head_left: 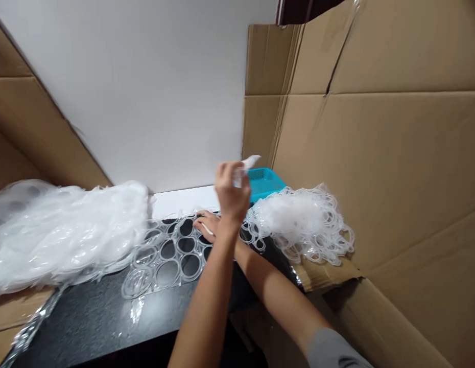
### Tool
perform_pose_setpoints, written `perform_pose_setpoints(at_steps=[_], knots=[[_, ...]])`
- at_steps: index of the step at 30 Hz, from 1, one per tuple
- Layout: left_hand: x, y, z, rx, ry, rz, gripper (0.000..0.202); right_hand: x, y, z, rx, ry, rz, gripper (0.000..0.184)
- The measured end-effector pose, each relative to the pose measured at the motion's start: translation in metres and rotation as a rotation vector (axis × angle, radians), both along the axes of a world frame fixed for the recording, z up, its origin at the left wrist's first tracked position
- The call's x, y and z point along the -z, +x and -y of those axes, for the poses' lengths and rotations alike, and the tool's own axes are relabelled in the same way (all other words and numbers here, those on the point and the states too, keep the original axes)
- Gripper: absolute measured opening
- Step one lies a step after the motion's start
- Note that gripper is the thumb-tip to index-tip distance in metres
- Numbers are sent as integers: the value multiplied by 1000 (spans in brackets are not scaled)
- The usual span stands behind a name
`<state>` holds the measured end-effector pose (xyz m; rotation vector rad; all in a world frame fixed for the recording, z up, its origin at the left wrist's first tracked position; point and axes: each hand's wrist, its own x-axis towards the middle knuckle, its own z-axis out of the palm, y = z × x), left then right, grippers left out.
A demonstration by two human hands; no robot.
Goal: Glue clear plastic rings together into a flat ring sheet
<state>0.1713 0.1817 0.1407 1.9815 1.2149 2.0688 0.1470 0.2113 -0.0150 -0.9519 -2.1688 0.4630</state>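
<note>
My left hand (pixel 230 193) is raised above the table, fingers closed on a small clear plastic piece (pixel 248 164) held up near the blue basket. Behind and below it, my right hand (pixel 206 224) reaches across and lies with fingers flat on a clear plastic sheet (pixel 172 258). That sheet has several round punched holes and rests on the black tabletop (pixel 92 317). A small white streak shows by the right fingers; I cannot make out what it is.
A big heap of clear plastic sheets (pixel 65 230) lies at the left. A tangle of clear plastic rings (pixel 302 225) sits at the right beside a small blue basket (pixel 265 183). Cardboard walls (pixel 394 168) stand at both sides, with a white wall behind.
</note>
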Motion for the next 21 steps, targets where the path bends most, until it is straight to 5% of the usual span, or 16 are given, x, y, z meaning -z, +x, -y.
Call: perform_pose_setpoints(at_steps=[3, 6, 9, 16, 21], knots=[[31, 80, 0, 180, -305, -507, 27, -2, 0, -2, -8, -24, 15, 25], [70, 116, 8, 405, -483, -814, 29, -3, 0, -3, -10, -62, 40, 25], [90, 109, 10, 451, -487, -847, 42, -4, 0, -3, -26, -53, 52, 24], [66, 61, 4, 371, -423, -758, 49, -11, 2, 1, -60, -58, 12, 20], [72, 53, 4, 308, -492, -837, 44, -16, 5, 3, -69, -74, 6, 18]])
